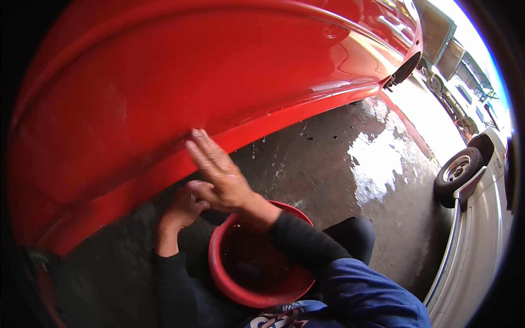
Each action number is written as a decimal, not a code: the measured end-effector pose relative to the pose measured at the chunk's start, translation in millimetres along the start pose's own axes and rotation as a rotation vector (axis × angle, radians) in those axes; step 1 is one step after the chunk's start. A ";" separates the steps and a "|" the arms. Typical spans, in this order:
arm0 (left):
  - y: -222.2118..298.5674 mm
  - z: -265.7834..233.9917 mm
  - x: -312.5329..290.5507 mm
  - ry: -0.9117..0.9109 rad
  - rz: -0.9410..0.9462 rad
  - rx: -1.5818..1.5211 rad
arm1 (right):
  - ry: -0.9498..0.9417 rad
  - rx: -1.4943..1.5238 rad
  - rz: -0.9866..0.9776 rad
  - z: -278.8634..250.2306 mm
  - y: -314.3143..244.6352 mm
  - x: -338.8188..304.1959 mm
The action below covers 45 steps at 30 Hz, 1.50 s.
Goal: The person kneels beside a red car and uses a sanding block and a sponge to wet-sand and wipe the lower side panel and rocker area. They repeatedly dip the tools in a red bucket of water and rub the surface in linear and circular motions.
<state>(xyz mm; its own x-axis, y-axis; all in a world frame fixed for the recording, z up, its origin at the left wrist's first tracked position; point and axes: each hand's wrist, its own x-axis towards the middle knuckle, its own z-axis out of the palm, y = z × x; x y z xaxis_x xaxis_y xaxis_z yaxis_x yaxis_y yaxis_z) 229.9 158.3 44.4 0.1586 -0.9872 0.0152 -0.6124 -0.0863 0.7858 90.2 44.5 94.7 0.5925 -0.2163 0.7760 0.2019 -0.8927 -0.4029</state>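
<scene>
Red painted metal: one car panel (164, 82), glossy and curved, fills the upper left; its lower edge slants up to the right above the floor. Hands, two. Right hand (221, 177): fingers extended, close together, fingertips over the panel's lower edge; slightly blurred, and contact cannot be confirmed. Left hand (183, 209): fingers curled, just beside the right hand's base, below the panel edge; cannot tell whether it holds anything. Basins, one: red basin (217, 272), round, beneath the right forearm and close to the person; interior dark, contents unclear. Black sleeves, two: right sleeve (306, 240), left sleeve (174, 284). Dark-clad knee (358, 235), one, right of the basin.

Surface: grey floor (328, 169), dark and wet-looking, with pale splashes below the panel and one large bright patch (377, 161) to the right.

Surroundings: one pale car (486, 224) at the right edge, one wheel (459, 168) showing; beyond it, a sunlit outdoor area with another vehicle (462, 101).

Writing: pale print (284, 317) on the blue shirt (372, 290), partly cut off by the lower edge.
</scene>
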 end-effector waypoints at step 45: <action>45.4 7.2 7.6 0.165 0.112 -0.023 | -1.121 0.065 1.151 64.0 27.2 -409.9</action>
<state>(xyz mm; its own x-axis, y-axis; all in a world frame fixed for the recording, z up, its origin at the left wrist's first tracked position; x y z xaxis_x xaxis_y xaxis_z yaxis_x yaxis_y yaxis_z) 197.7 146.0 75.8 0.2163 -0.9551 0.2023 -0.6159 0.0273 0.7873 -97.3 134.2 -265.4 0.6845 -0.3173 -0.6563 -0.7187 -0.4445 -0.5347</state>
